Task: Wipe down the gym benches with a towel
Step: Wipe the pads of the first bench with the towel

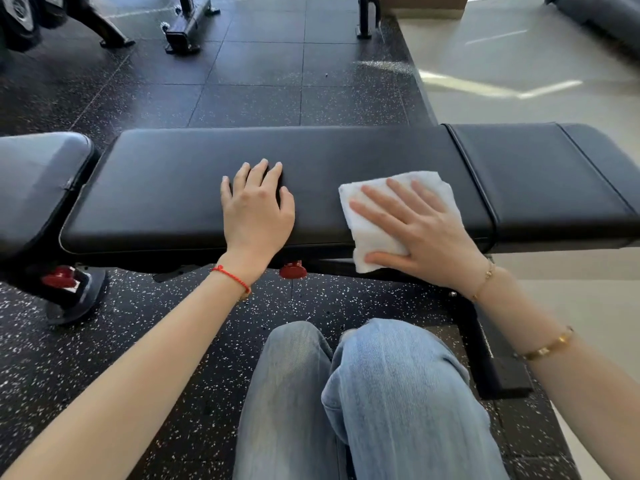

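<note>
Black bench (194,188) carries both flat hands, right (420,226) pressing towel (372,233).

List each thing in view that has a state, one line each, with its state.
towel: folded, flat on the pad, draped over its near edge
right hand: spread flat on the towel
left hand: open, resting bare on the pad
bench pad: level

Arms bare, no sleeves. Left wrist: thin red cord bracelet (231,276). Right wrist: fine gold chain (484,279). Right forearm: wider gold bangle (547,345). Legs: light blue denim jeans (363,403), faded, loose fit.
</note>
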`<state>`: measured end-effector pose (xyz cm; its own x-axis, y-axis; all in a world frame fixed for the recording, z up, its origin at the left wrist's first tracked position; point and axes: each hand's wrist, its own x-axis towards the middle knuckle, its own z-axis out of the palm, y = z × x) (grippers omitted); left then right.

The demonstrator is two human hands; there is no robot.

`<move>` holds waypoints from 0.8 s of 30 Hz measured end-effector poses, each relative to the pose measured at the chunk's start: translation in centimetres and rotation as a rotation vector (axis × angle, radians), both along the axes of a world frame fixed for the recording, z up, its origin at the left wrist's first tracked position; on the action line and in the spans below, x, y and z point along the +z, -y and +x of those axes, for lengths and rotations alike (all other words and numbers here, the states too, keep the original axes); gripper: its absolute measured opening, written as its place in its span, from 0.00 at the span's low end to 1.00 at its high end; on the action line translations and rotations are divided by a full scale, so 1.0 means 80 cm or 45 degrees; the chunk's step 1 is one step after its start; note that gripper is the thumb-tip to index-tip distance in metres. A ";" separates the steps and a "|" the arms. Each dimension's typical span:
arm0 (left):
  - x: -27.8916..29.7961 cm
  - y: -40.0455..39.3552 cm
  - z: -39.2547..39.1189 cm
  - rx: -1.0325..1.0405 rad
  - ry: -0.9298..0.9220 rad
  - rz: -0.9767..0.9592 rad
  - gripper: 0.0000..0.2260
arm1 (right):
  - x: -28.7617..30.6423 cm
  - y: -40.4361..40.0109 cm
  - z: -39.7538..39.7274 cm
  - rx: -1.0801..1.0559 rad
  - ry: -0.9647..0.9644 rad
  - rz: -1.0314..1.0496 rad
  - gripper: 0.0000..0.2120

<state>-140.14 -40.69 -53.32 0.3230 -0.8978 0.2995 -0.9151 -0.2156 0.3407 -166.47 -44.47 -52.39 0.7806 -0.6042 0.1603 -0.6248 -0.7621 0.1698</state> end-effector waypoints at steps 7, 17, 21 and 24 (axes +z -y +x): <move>0.002 0.001 -0.003 -0.013 0.001 0.032 0.21 | -0.013 -0.013 0.043 -0.072 -0.051 -0.165 0.37; 0.016 -0.014 0.041 -0.143 0.002 -0.057 0.17 | -0.022 -0.004 -0.028 -0.155 0.103 -0.271 0.35; 0.014 -0.028 0.078 -0.086 0.038 -0.107 0.15 | -0.021 -0.015 0.034 -0.063 0.028 -0.342 0.35; 0.011 -0.033 0.099 -0.086 0.052 -0.112 0.14 | -0.023 -0.025 0.086 0.060 -0.006 -0.372 0.34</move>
